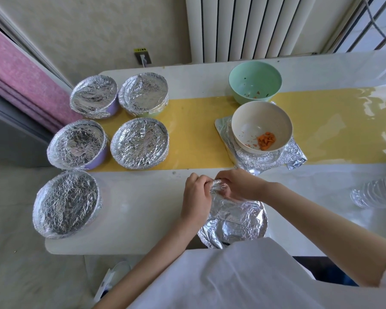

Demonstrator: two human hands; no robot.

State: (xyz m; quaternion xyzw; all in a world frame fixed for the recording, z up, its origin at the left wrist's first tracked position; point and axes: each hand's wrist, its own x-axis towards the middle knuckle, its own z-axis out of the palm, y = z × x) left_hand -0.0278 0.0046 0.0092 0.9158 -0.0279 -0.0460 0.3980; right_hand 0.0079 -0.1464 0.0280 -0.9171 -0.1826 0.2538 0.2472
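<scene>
Pinching foil at a bowl's rim: the foil-covered bowl stands at the near edge of the white table, just in front of the person's torso. Its silver covering is crumpled and creased, drawn over the top and bunched into a raised fold at the far rim. There the left hand and right hand meet, fingers curled, both gripping that fold. The bowl beneath is hidden.

Both hands, left and right, pinch the foil sheet over a bowl at the table edge
</scene>
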